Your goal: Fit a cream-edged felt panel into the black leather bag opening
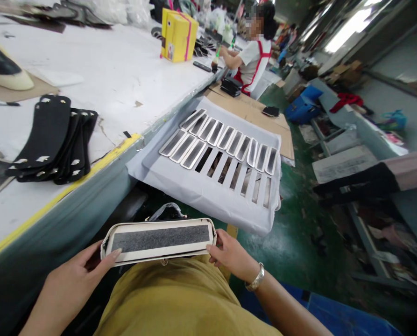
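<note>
A cream handbag (131, 257) lies across my lap, its bottom turned up towards me. A dark grey felt-like strip covers the middle of that bottom panel. My left hand (85, 275) grips the bag's left end, thumb on the panel's lower corner. At the right end, my right hand (227, 254) pinches the edge between thumb and fingers. Beyond the bag shows its handle (166, 207), wrapped in clear plastic. Further off, several white-edged panels with grey middles (194, 154) lie in rows on a pale sheet with slots (173, 179).
On the white table (117, 93) at left lie a stack of black leather pieces (50, 135) and a yellow box (179, 35). A person (253, 56) sits at the table's far side. Cardboard (250, 109) lies behind the sheet; a blue bin (302, 105) stands right.
</note>
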A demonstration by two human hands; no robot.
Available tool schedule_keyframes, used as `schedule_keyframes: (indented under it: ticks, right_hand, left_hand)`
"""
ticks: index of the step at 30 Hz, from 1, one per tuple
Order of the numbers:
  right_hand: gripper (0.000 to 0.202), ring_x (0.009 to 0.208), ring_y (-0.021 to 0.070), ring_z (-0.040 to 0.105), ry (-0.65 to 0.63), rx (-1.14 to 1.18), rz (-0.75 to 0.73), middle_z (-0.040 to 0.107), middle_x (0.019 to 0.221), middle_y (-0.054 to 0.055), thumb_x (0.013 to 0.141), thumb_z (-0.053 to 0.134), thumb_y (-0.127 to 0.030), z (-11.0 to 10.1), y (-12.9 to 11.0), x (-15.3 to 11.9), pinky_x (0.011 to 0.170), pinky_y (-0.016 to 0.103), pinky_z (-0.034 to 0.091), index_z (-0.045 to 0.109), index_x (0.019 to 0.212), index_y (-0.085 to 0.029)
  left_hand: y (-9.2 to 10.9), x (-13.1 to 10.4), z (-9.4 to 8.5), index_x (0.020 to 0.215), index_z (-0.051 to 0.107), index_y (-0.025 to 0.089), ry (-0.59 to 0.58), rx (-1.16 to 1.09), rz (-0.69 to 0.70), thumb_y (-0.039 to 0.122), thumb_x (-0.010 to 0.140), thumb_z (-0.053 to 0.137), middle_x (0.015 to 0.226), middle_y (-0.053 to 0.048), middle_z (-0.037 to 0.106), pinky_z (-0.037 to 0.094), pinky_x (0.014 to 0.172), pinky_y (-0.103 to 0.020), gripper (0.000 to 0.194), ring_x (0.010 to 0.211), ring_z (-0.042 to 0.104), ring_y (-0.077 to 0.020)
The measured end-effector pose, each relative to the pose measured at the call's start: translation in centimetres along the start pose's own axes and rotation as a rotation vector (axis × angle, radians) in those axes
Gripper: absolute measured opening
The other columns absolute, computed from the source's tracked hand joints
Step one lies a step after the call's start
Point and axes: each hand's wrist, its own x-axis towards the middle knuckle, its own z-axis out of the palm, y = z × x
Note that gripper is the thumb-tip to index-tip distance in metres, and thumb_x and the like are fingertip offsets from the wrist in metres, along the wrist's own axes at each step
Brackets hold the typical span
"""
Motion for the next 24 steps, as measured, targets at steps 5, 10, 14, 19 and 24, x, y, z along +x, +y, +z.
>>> schedule_keyframes:
  ticks: [5,10,14,19,24]
  right_hand:
    - [0.028,0.076,0.017,0.062,0.082,-0.091,-0.043,0.063,0.094,0.008,0.081,0.057,-0.033,-0.1,0.2,0.0,0.068,0.03,0.049,0.05,0.102,-0.017]
    - [0.031,0.082,0.0183,0.061,0.112,-0.14,-0.075,0.064,0.095,0.008,0.08,0.06,-0.036,-0.4,0.2,-0.3,0.071,0.029,0.046,0.053,0.102,-0.016]
    - [0.035,0.072,0.0172,0.06,0.132,-0.285,-0.117,0.064,0.083,0.005,0.083,0.052,-0.052,-1.1,-0.5,-0.4,0.063,0.027,0.042,0.054,0.09,-0.018]
    - [0.039,0.063,0.0172,0.059,0.133,-0.534,-0.117,0.061,0.069,0.005,0.091,0.035,-0.049,-1.9,-1.2,0.4,0.055,0.026,0.035,0.047,0.069,-0.019]
    - [0.038,0.062,0.0187,0.059,0.104,-0.602,-0.137,0.06,0.065,0.005,0.092,0.031,-0.047,-1.8,-0.5,1.1,0.056,0.027,0.033,0.045,0.069,-0.021]
  left_hand:
    - [2.3,-1.2,-1.7,0.116,0.062,0.023,-0.111,0.049,-0.03,0.063,0.076,0.041,0.097,-0.005,0.071,0.048,0.073,-0.03,0.06,0.088,0.066,-0.0269]
    - [2.1,-1.4,-1.3,0.118,0.06,0.022,-0.103,0.062,-0.032,0.06,0.079,0.04,0.095,-0.006,0.072,0.048,0.071,-0.03,0.059,0.085,0.067,-0.0273]
    - [1.6,-1.3,-1.0,0.112,0.064,0.021,-0.027,-0.008,0.013,0.059,0.078,0.045,0.097,-0.005,0.072,0.048,0.072,-0.028,0.055,0.089,0.066,-0.0263]
    - [1.4,-1.6,-0.6,0.111,0.063,0.018,-0.012,-0.253,0.113,0.053,0.08,0.047,0.096,-0.004,0.071,0.049,0.076,-0.028,0.049,0.087,0.066,-0.0234]
    - [1.4,-1.3,0.0,0.105,0.064,0.014,-0.003,-0.485,0.059,0.049,0.08,0.05,0.091,-0.007,0.07,0.053,0.073,-0.029,0.045,0.079,0.066,-0.021]
